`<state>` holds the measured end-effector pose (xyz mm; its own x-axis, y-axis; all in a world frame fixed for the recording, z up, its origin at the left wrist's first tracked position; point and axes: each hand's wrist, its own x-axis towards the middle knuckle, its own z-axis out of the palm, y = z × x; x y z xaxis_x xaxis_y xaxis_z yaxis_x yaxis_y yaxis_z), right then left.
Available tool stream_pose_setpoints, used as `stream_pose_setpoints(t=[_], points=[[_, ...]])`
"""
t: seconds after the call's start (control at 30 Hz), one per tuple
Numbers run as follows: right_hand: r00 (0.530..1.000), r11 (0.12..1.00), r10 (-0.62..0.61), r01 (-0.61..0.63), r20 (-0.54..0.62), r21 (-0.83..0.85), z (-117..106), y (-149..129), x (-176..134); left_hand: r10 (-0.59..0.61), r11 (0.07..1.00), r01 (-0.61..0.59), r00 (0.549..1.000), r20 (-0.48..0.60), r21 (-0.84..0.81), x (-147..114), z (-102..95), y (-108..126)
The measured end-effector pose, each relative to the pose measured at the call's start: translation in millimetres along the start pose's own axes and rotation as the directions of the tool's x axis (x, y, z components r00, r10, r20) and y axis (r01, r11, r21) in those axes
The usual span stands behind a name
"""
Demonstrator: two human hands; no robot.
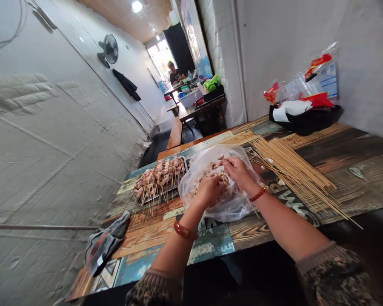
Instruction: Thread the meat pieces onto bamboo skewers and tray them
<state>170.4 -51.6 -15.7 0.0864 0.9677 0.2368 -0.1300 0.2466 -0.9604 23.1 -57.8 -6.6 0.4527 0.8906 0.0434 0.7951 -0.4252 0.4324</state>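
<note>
1. The meat lies loose in an open clear bag on the table, in front of the person.
2. The left hand reaches down into the bag at the meat; its fingertips are hidden, so I cannot tell whether they grip a piece.
3. The right hand is just beside it over the bag, fingers bent; their grip is unclear. A thin stick shows beneath that wrist.
4. The step in hand looks like picking or threading meat.
5. The next move seems to call for a piece held steady and a straight push, point clear of the fingers.
6. Loaded skewers lie left on a tray; bare sticks lie right.
</note>
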Motion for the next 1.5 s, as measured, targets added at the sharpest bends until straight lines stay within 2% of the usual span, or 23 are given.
stream_pose_setpoints(t=[0.1,0.2,0.3,0.4,0.43,0.5,0.57,0.63,0.7,0.83,1.03,1.13,1.2,1.27,1.4,1.5], points=[[0.998,0.997,-0.024,0.027,0.050,-0.068,3.2,1.4,-0.6,0.022,0.971,-0.022,1.000,0.005,0.239,-3.1,6.6,16.2],[0.996,0.995,-0.032,0.040,0.082,-0.096,4.3,2.9,-0.6,0.048,0.965,-0.041,0.999,-0.022,0.261,-4.0,16.7,20.2],[0.993,0.996,-0.027,0.036,0.113,-0.079,4.4,3.4,-1.0,0.063,0.992,-0.053,0.995,-0.079,0.113,-4.6,23.5,14.5],[0.991,0.999,-0.006,0.013,0.133,-0.051,4.9,2.7,-1.8,-0.027,0.969,-0.015,0.986,-0.164,-0.247,-10.0,19.4,1.7],[0.991,0.999,-0.001,0.007,0.135,-0.043,5.2,2.3,-2.2,-0.093,0.910,0.011,0.980,-0.177,-0.415,-13.3,15.0,-3.6],[0.990,1.000,0.005,-0.001,0.143,-0.028,6.1,1.7,-3.1,-0.252,0.673,0.068,0.957,-0.143,-0.737,-21.1,3.3,-14.7],[0.984,1.000,0.002,0.000,0.177,-0.015,7.4,2.1,-4.6,-0.342,0.457,0.042,0.931,-0.132,-0.888,-28.8,-8.8,-24.1],[0.971,1.000,-0.008,0.010,0.239,-0.007,9.4,3.6,-6.9,-0.385,0.316,-0.003,0.914,-0.131,-0.949,-34.5,-16.6,-30.3],[0.953,1.000,-0.010,0.012,0.304,-0.007,11.8,5.7,-10.1,-0.413,0.250,-0.036,0.900,-0.140,-0.967,-37.7,-18.2,-33.2],[0.917,0.999,0.042,-0.028,0.396,-0.042,16.5,6.3,-17.5,-0.421,0.207,-0.048,0.897,-0.134,-0.977,-38.1,-10.9,-34.3],[0.935,0.989,0.047,0.006,0.350,-0.147,21.5,1.7,-25.0,-0.353,0.036,-0.027,0.935,-0.038,-0.999,-33.3,-8.5,-37.4],[0.935,0.975,0.041,0.040,0.352,-0.220,25.1,6.0,-29.0,-0.341,-0.041,0.029,0.939,0.041,-0.999,-33.8,-7.9,-37.7],[0.938,0.957,0.025,0.077,0.345,-0.279,28.0,9.8,-32.2,-0.320,-0.062,0.066,0.944,0.083,-0.996,-35.5,-6.4,-36.2],[0.935,0.923,-0.014,0.148,0.354,-0.355,30.6,12.5,-35.5,-0.307,-0.024,0.098,0.946,0.101,-0.995,-37.1,-4.7,-33.6],[0.914,0.807,-0.124,0.320,0.387,-0.496,33.6,13.6,-41.2,-0.328,0.197,0.085,0.944,0.016,-0.977,-38.9,-2.1,-28.0],[0.905,0.746,-0.167,0.376,0.392,-0.550,34.1,14.6,-44.7,-0.310,0.268,0.053,0.950,-0.034,-0.962,-39.7,-0.9,-25.8]])
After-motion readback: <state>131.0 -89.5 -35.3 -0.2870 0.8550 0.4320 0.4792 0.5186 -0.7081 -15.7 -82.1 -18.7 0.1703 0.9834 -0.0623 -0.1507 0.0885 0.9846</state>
